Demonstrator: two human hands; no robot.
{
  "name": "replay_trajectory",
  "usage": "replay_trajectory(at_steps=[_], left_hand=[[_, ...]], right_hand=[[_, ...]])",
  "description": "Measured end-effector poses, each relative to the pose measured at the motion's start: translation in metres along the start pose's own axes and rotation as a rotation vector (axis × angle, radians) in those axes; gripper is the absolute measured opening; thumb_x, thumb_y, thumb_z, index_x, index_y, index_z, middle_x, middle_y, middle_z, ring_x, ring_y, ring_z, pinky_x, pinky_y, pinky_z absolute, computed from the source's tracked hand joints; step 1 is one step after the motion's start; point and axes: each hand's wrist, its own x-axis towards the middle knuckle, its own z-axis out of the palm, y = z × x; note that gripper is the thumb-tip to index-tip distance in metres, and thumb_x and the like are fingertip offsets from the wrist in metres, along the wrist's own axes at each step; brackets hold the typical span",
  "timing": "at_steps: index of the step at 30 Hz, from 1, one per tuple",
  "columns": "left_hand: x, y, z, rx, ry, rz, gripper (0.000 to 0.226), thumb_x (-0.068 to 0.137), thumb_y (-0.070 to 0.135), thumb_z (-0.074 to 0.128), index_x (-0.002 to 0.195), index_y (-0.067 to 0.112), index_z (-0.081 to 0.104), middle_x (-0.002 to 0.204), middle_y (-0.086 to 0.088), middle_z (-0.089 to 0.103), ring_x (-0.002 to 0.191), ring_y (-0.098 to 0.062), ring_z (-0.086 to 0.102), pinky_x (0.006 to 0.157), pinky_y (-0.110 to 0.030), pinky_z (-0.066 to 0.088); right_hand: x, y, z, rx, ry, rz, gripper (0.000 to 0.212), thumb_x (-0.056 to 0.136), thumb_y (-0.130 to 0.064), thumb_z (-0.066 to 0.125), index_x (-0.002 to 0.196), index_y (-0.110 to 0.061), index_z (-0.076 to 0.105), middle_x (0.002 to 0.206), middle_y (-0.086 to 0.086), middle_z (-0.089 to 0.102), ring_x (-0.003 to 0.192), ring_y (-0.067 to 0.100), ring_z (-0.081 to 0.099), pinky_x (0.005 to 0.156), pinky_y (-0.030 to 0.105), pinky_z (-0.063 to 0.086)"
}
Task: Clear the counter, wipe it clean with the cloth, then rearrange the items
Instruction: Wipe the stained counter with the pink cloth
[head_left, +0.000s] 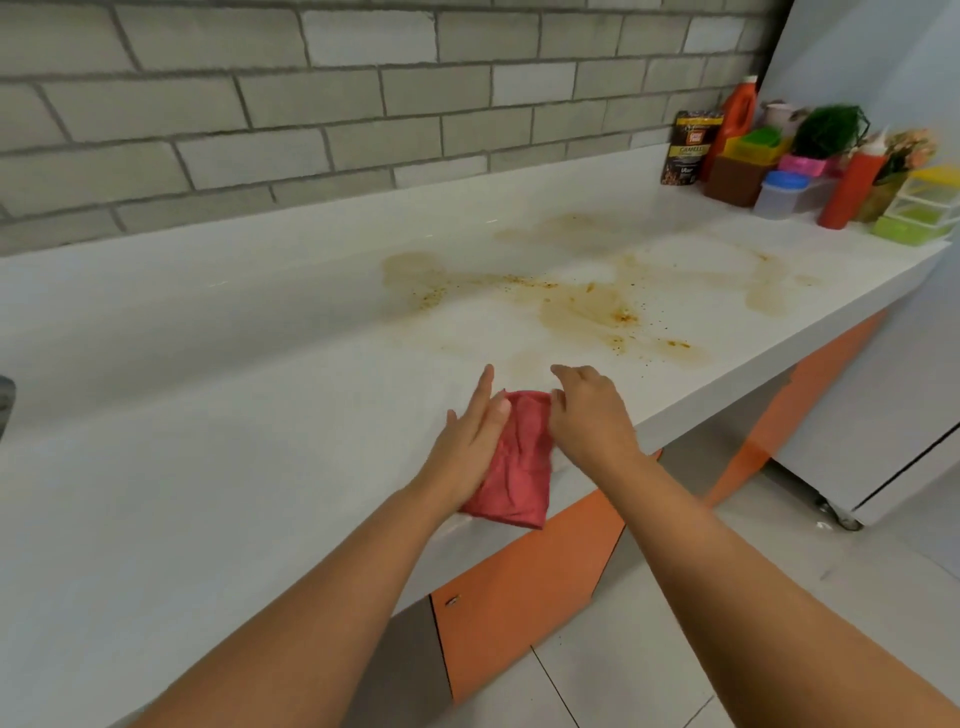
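Note:
A folded red cloth (519, 462) lies at the front edge of the white counter (234, 415), its lower end hanging over the edge. My left hand (470, 441) lies flat on the cloth's left side with straight fingers. My right hand (589, 410) sits at the cloth's upper right corner with its fingers bent down on the fabric; whether they pinch it is hidden. Brown stains with dark crumbs (587, 306) spread across the counter beyond the hands.
Counter items crowd the far right corner: a dark pouch (688, 148), an orange bottle (735, 119), a red squeeze bottle (852, 189), a blue-lidded tub (779, 195), green and yellow boxes (919, 208). A white appliance (883, 338) stands right; orange cabinet fronts (519, 597) lie below.

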Motion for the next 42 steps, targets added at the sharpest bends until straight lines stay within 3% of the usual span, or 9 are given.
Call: replay_trajectory(at_steps=[3,6,13,18,21,27,32,36,42], left_hand=[[0.0,-0.023,-0.042,0.009,0.214,0.074,0.046,0.101,0.034,0.029,0.146,0.029,0.022,0.15,0.006,0.033,0.139,-0.009,0.027,0.119,-0.034,-0.003],[0.01,-0.057,-0.094,0.197,0.324,-0.021,0.046,0.101,0.032,0.03,0.145,0.021,0.028,0.152,0.0,0.029,0.14,-0.015,0.026,0.116,-0.033,-0.005],[0.022,-0.124,-0.173,0.42,0.33,-0.155,0.051,0.102,0.032,0.023,0.149,0.012,0.019,0.157,-0.006,0.012,0.146,-0.016,0.005,0.116,-0.036,-0.006],[0.054,-0.136,-0.201,0.578,0.276,-0.196,0.054,0.102,0.035,0.017,0.149,0.011,0.011,0.158,-0.006,0.003,0.146,-0.021,-0.003,0.116,-0.04,-0.006],[0.073,-0.14,-0.212,0.623,0.287,-0.202,0.054,0.102,0.033,0.017,0.149,0.008,0.013,0.158,-0.009,0.006,0.146,-0.023,0.0,0.117,-0.042,-0.004],[0.086,-0.154,-0.205,0.709,0.31,-0.198,0.056,0.101,0.035,0.015,0.148,0.004,0.016,0.155,-0.013,0.016,0.144,-0.027,0.008,0.117,-0.042,0.001],[0.084,-0.153,-0.207,0.618,0.322,-0.178,0.056,0.101,0.034,0.016,0.147,0.002,0.016,0.155,-0.014,0.017,0.145,-0.026,0.007,0.117,-0.038,-0.002],[0.081,-0.152,-0.208,0.531,0.345,-0.16,0.055,0.101,0.033,0.019,0.146,0.001,0.019,0.154,-0.015,0.019,0.145,-0.025,0.009,0.118,-0.036,-0.001],[0.081,-0.152,-0.208,0.478,0.363,-0.145,0.056,0.101,0.034,0.018,0.146,0.002,0.019,0.154,-0.014,0.02,0.145,-0.023,0.01,0.117,-0.036,-0.001]], right_hand=[[-0.011,-0.048,0.036,-0.105,-0.081,0.046,0.055,0.1,-0.038,0.024,0.148,-0.01,0.021,0.155,0.018,0.013,0.145,0.032,0.005,0.116,0.047,0.002],[-0.009,-0.063,0.067,-0.223,-0.137,0.117,0.069,0.098,-0.05,0.017,0.15,-0.007,0.001,0.155,0.024,-0.006,0.144,0.037,-0.008,0.114,0.052,-0.008],[0.043,-0.086,0.079,-0.275,-0.084,0.05,0.062,0.1,-0.042,0.012,0.15,-0.005,0.005,0.156,0.02,0.001,0.145,0.033,-0.001,0.116,0.048,-0.004],[0.001,-0.1,0.088,-0.173,-0.162,-0.354,0.066,0.09,-0.047,0.0,0.15,-0.022,0.015,0.159,0.001,0.003,0.147,0.015,0.0,0.117,0.031,-0.006],[0.011,-0.071,0.077,-0.15,-0.133,-0.298,0.065,0.088,-0.046,0.003,0.148,-0.029,0.019,0.158,-0.007,0.004,0.146,0.009,-0.001,0.114,0.023,-0.006],[0.111,-0.087,0.089,-0.234,0.019,0.036,0.05,0.101,-0.029,0.017,0.15,-0.016,0.017,0.158,0.009,0.009,0.146,0.025,0.004,0.12,0.042,0.002],[0.135,-0.16,0.121,-0.219,-0.08,-0.15,0.05,0.102,-0.03,0.016,0.15,-0.015,0.015,0.158,0.009,0.007,0.146,0.024,0.003,0.119,0.042,-0.001],[0.082,-0.147,0.114,-0.152,-0.119,-0.37,0.049,0.101,-0.035,0.02,0.149,-0.024,0.02,0.158,-0.001,0.01,0.146,0.014,0.005,0.117,0.029,-0.002],[0.129,-0.105,0.097,-0.21,-0.011,0.0,0.05,0.101,-0.034,0.016,0.15,-0.02,0.018,0.158,0.004,0.01,0.147,0.02,0.005,0.12,0.038,0.001]])
